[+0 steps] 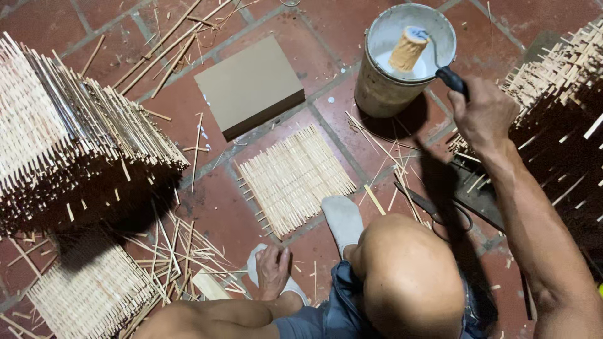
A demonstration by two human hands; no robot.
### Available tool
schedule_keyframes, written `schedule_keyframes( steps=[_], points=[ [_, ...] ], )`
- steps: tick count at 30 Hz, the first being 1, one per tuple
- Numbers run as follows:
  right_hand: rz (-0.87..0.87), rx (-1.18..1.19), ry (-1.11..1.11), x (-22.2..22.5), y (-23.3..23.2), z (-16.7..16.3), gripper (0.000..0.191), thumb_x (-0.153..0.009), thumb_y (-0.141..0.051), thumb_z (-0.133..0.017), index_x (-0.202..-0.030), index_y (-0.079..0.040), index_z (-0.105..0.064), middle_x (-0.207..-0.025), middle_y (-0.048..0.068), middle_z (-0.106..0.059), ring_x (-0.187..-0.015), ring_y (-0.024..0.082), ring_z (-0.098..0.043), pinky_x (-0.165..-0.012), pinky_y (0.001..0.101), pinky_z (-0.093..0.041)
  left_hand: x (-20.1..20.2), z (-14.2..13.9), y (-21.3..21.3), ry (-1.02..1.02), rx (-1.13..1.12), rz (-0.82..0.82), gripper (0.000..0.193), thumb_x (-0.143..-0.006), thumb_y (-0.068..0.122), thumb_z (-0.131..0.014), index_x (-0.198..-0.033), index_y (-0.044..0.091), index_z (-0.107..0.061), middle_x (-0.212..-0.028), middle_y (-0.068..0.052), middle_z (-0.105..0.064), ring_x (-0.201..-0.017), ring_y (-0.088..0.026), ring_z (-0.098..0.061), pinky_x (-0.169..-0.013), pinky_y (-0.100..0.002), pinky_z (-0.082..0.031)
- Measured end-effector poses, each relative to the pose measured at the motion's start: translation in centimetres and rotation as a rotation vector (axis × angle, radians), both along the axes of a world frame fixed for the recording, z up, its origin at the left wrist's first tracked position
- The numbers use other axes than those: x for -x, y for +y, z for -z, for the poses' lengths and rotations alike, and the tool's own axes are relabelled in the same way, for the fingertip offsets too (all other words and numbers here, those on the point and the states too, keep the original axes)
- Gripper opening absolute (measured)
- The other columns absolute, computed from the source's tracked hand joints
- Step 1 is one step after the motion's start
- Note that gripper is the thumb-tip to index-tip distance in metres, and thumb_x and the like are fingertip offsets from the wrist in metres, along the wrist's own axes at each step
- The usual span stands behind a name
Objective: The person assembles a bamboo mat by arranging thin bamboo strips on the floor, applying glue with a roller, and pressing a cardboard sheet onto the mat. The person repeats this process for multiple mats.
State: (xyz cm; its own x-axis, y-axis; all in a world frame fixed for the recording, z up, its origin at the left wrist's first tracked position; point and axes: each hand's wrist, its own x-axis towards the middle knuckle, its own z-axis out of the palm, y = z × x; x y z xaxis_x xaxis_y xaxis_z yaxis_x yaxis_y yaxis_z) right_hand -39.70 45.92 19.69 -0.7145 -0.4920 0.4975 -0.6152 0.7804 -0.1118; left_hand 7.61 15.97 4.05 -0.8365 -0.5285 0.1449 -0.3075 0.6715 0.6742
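overhead, the right hand (482, 113) is closed around the black handle of a paint roller (408, 48), whose tan sleeve stands inside the round bucket (380, 88) over a pale liquid. the bucket sits on the red tiled floor (220, 213), just beyond and to the right of a small woven bamboo mat (294, 177) lying flat in front of the person's knee. the left hand (273, 271) rests with fingers curled on a grey-socked foot (286, 285), below and left of the mat; it grips no tool. a brown board (249, 85) lies just past the mat, to the bucket's left. tall stacks of woven mats (69, 138) stand well left of it, and scissors (433, 207) lie to its right.
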Motion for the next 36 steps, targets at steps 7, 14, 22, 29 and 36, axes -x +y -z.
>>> schedule_keyframes(
  steps=[7,14,22,29,36],
  points=[
    [0.208,0.726,-0.762,1.1,0.8,-2.3,0.025,-0.106,-0.018,-0.071,-0.115,0.005,-0.073,-0.078,0.007,-0.066,-0.059,0.011,-0.056,-0.049,0.0277,-0.042,0.4,-1.3,0.1,-0.021,-0.037,-0.011,0.015,-0.089,0.02,-0.07,-0.085,0.007,-0.064,-0.076,-0.011,-0.061,-0.073,-0.031,-0.055,-0.076,-0.043,-0.037],
    [0.117,1.286,-1.278,-0.2,0.8,0.4,0.03,-0.11,-0.025,-0.056,-0.123,0.002,-0.061,-0.077,0.004,-0.063,-0.054,0.009,-0.055,-0.042,0.0215,-0.037,0.6,-2.5,-0.7,0.079,0.341,0.283,0.009,-0.084,0.019,-0.072,-0.09,0.013,-0.07,-0.082,-0.005,-0.062,-0.076,-0.025,-0.058,-0.072,-0.041,-0.034],
    [-0.096,1.447,-1.594,-0.6,-0.7,2.6,0.04,-0.114,-0.044,-0.053,-0.136,-0.011,-0.057,-0.076,-0.003,-0.058,-0.049,0.003,-0.046,-0.043,0.0191,-0.033,1.2,-3.1,-0.5,0.073,0.13,0.162,0.026,-0.078,0.028,-0.082,-0.084,0.011,-0.065,-0.08,-0.006,-0.06,-0.072,-0.027,-0.056,-0.074,-0.04,-0.036],
    [-0.237,1.376,-1.634,0.2,-2.4,-1.2,0.046,-0.118,-0.049,-0.055,-0.141,-0.009,-0.057,-0.08,-0.004,-0.055,-0.051,0.003,-0.043,-0.044,0.019,-0.034,2.2,-3.0,-0.9,0.091,0.094,0.159,0.028,-0.079,0.028,-0.082,-0.08,0.01,-0.061,-0.075,-0.006,-0.057,-0.069,-0.028,-0.057,-0.068,-0.042,-0.039],
    [-0.343,1.053,-1.628,1.7,-13.3,-4.3,0.038,-0.116,-0.045,-0.059,-0.123,-0.008,-0.058,-0.077,0.0,-0.057,-0.052,0.007,-0.044,-0.043,0.0209,-0.031,2.8,-2.1,-2.6,0.041,-0.021,0.093,0.029,-0.086,0.027,-0.078,-0.078,0.008,-0.058,-0.073,-0.007,-0.056,-0.069,-0.028,-0.058,-0.064,-0.044,-0.042]
  ],
)
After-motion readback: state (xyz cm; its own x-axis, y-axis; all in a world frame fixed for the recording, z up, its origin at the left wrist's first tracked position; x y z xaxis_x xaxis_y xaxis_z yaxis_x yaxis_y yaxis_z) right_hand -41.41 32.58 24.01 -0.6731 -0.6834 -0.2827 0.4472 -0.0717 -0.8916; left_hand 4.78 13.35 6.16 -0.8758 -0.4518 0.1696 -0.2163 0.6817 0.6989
